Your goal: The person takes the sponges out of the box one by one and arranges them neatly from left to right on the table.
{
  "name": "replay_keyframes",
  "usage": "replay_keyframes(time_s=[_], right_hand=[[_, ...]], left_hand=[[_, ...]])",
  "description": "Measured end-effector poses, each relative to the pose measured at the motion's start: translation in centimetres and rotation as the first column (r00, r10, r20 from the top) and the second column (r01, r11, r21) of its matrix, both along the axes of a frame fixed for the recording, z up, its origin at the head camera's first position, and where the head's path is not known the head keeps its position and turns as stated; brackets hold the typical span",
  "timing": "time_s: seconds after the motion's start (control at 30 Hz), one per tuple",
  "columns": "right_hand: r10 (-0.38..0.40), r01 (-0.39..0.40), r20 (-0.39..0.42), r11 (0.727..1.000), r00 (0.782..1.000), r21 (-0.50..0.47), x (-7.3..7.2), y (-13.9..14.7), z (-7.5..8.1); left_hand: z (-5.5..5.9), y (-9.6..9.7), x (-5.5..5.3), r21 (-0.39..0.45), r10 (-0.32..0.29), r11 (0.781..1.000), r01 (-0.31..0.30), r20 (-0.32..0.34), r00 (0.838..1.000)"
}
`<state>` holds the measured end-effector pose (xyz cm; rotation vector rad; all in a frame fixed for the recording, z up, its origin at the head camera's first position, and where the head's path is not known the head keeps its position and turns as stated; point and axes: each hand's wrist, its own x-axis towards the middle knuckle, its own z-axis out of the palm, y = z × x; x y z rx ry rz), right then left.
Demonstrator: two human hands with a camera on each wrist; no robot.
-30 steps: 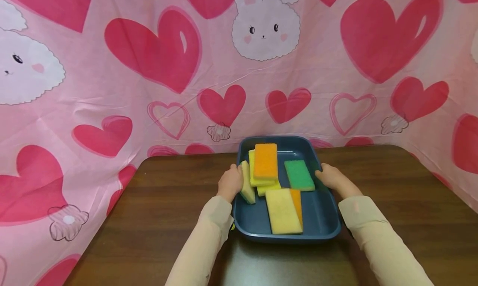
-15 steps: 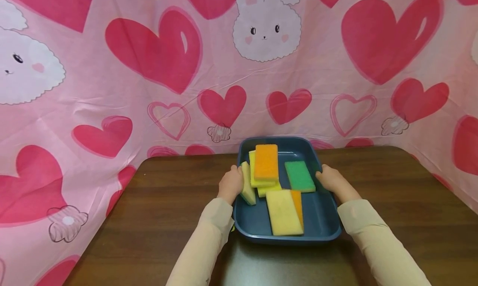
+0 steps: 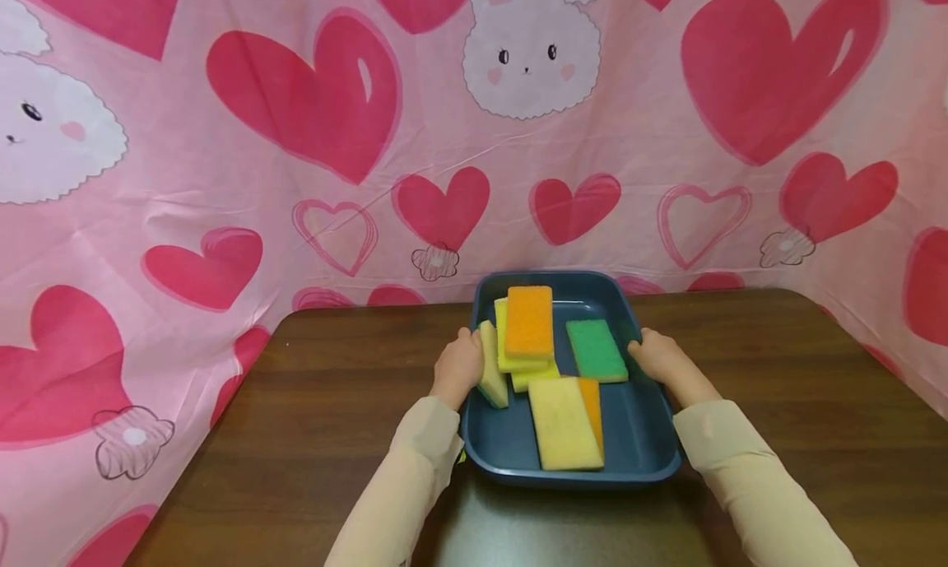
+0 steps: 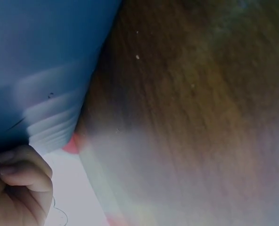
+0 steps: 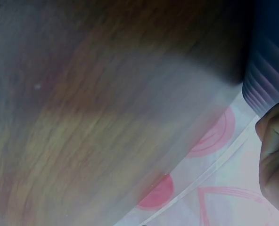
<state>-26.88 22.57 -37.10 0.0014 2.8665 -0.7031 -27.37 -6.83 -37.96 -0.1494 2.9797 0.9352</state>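
Note:
A dark blue rectangular tray [image 3: 637,435] is held by its two long sides. My left hand [image 3: 457,365] grips the left rim, its curled fingers showing under the ribbed side in the left wrist view. On the opposite rim my right hand [image 3: 662,358] has its thumb over the edge and fingers curled below. Inside lie several sponges: an orange sponge [image 3: 529,322] on top of yellow ones [image 3: 535,376], a green sponge [image 3: 597,350] at the right, and a pale yellow sponge [image 3: 566,425] overlapping another orange one [image 3: 592,402]. A pale sponge [image 3: 492,364] leans beside my left hand.
The brown wooden table [image 3: 326,435] extends on both sides of the tray. Behind it hangs a pink cloth [image 3: 444,139] with hearts and rabbits, reaching the table's far edge close to the tray. A small yellow-green bit [image 3: 462,454] shows by the left cuff.
Hands, tray and sponges keep nearly the same place; the whole view shifts only very slightly. Both hands stay on the tray's rims throughout.

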Motion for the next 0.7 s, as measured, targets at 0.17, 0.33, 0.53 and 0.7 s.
replay_keyframes(time_s=[0.17,0.33,0.53,0.7], right_hand=[[0.001,-0.001,0.003,1.0,1.0,-0.01,0.3,0.0,-0.1],[-0.002,0.002,0.0,1.0,1.0,-0.013,0.6,-0.2,-0.1],[-0.009,0.009,-0.002,1.0,1.0,-0.008,1.1,-0.4,-0.1],[-0.012,0.012,-0.017,1.0,1.0,-0.006,1.7,-0.5,-0.2]], left_hand=[[0.0,0.0,0.2,-0.005,0.005,1.0,-0.005,-0.003,1.0],[0.1,-0.1,0.4,-0.003,0.016,1.0,-0.016,-0.006,1.0],[0.0,-0.1,0.7,0.003,0.018,1.0,-0.017,-0.014,1.0],[-0.3,-0.1,1.2,0.003,0.025,1.0,-0.025,-0.034,0.999]])
